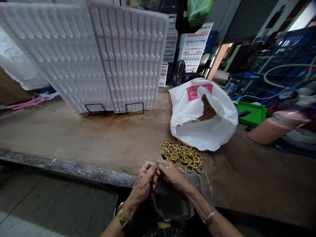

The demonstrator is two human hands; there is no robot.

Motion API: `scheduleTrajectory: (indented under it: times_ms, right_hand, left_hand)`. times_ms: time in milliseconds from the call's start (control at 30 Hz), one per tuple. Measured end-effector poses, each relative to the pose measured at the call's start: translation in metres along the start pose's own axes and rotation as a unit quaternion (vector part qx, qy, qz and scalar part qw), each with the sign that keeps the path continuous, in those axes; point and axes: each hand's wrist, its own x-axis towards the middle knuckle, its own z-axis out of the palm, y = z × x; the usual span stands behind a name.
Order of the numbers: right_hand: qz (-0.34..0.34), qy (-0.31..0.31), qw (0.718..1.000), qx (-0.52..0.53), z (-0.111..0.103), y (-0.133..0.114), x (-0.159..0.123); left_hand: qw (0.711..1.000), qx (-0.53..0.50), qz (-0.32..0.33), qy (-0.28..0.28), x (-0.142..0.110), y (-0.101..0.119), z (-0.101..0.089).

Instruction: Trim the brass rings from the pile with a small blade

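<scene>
Close together at the table's front edge, my two hands meet over a small brass-coloured ring (155,163). My left hand (145,177) is closed, with the ring pinched between thumb and fingers. My right hand (170,172) is closed too, its fingertips against the ring's side; a small pale piece (165,163) shows at its fingers, too small to name. Just beyond my right hand lies a loose pile of brass rings (181,153) on the brown table (118,141). Behind the pile, a torn white sack (204,131) holds more rings.
Two white ribbed plastic trays (130,59) stand upright in black wire stands (134,108) at the back left. To the right are a pink bottle (274,128) and a green tray (251,113). White crates (192,54) are stacked behind. Below my hands hangs a dark bag-like thing (172,204).
</scene>
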Motion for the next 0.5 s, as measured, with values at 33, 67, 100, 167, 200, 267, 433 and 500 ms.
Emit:
scheduleTrajectory:
  times_ms: [33, 67, 100, 167, 200, 267, 433, 500]
  right_hand:
    - [0.009, -0.002, 1.0, 0.016, 0.0001, 0.0009, -0.0004]
    - [0.013, -0.007, 1.0, 0.027, 0.0, 0.0021, -0.0004]
    - [0.013, -0.013, 0.999, 0.034, -0.0003, 0.0035, 0.0]
    - [0.003, -0.015, 0.999, 0.04, -0.0009, 0.0061, 0.0015]
    - [-0.005, -0.008, 0.999, 0.04, -0.0011, 0.007, 0.0022]
    - [-0.027, 0.024, 0.999, 0.027, -0.0012, 0.0073, 0.0032]
    - [-0.102, 0.076, 0.991, -0.051, -0.0018, 0.0015, 0.0005]
    - [-0.123, 0.069, 0.988, -0.069, -0.0024, -0.0004, -0.0017]
  left_hand:
    - [1.0, -0.002, -0.001, 0.002, 0.0004, -0.0004, 0.0001]
    - [1.0, -0.002, -0.003, 0.005, 0.0006, -0.0009, 0.0]
    - [1.0, -0.003, -0.005, 0.007, 0.0008, -0.0015, -0.0002]
    - [1.0, -0.01, -0.011, 0.012, 0.0012, -0.0026, -0.0012]
    - [1.0, -0.019, -0.014, 0.016, 0.0014, -0.003, -0.0016]
    - [0.999, -0.037, -0.02, 0.032, 0.0024, -0.0029, -0.002]
    - [0.995, -0.042, -0.031, 0.083, 0.0046, 0.0011, 0.0003]
    - [0.995, -0.044, -0.037, 0.078, 0.0038, 0.003, 0.0014]
